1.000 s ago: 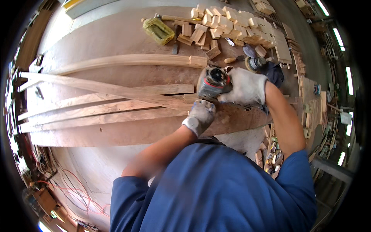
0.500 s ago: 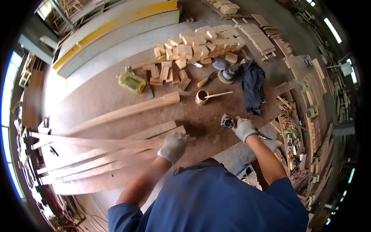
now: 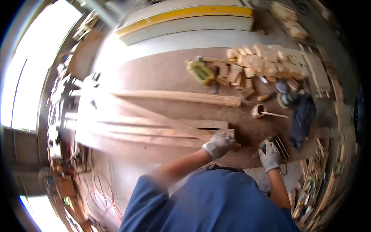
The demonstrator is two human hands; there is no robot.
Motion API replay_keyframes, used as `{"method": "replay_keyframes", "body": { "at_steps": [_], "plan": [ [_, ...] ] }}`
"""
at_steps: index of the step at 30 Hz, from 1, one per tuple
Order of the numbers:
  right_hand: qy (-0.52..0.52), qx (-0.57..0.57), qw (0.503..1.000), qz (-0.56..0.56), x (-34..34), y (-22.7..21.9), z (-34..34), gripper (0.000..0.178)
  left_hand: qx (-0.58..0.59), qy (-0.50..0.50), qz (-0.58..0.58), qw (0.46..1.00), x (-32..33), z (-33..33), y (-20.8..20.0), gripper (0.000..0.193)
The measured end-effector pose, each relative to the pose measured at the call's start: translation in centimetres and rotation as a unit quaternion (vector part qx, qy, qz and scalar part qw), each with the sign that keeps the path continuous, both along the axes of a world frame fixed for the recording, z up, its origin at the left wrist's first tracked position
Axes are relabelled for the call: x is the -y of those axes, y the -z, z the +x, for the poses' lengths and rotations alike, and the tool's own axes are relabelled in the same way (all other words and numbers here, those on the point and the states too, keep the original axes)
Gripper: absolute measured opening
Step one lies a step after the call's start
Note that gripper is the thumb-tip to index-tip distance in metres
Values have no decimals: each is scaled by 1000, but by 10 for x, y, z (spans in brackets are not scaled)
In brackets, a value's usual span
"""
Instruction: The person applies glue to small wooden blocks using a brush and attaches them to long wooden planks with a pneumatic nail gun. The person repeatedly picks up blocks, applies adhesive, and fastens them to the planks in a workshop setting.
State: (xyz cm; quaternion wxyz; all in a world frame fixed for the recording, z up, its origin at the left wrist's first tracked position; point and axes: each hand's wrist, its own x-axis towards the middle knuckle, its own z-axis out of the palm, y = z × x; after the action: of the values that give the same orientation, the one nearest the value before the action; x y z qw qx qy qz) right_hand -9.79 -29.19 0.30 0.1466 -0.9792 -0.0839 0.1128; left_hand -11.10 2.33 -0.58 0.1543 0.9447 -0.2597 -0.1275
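My left hand (image 3: 218, 144), in a white work glove, is closed on the near end of a long wooden strip (image 3: 162, 118). That strip slants across several other long wooden pieces (image 3: 216, 124) lying side by side on the brown table. Farther right, my gloved right hand (image 3: 269, 154) is wrapped round a dark hand-held power tool (image 3: 263, 147) low over the table; its exact kind is unclear. Ahead of the right hand stands a small tub (image 3: 256, 111) with a stick lying across its rim. Another long wooden bar (image 3: 193, 97) lies beyond the strips.
Many wooden blocks (image 3: 270, 58) are heaped at the far right. Near them are a yellowish plastic container (image 3: 201, 72), a round sander (image 3: 285, 100) and a dark cloth (image 3: 303, 121). A yellow-striped bench (image 3: 185, 17) stands beyond the table. Cables (image 3: 102, 193) lie on the floor at left.
My view has turned left, so the table and its things sit farther right. My right hand has brought the power tool lower, nearer the table. My left hand still grips the strip.
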Motion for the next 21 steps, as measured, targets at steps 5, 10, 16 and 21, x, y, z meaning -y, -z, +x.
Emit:
{"method": "replay_keyframes", "body": {
  "at_steps": [5, 10, 16, 21],
  "plan": [
    [-91, -30, 988, 122, -64, -8, -8, 77, -56, 1, 28, 998, 5, 7, -7, 32],
    [-144, -59, 978, 141, -80, -11, 5, 78, -27, -8, -5, 1000, 8, 3, -1, 28],
    [-172, -95, 974, 110, -109, -8, 0, 70, 43, -49, -15, 998, 7, -8, 9, 28],
    [-135, -81, 984, 80, -126, 3, 0, 54, 37, -90, -171, 981, -34, -19, 14, 40]
  ]
}}
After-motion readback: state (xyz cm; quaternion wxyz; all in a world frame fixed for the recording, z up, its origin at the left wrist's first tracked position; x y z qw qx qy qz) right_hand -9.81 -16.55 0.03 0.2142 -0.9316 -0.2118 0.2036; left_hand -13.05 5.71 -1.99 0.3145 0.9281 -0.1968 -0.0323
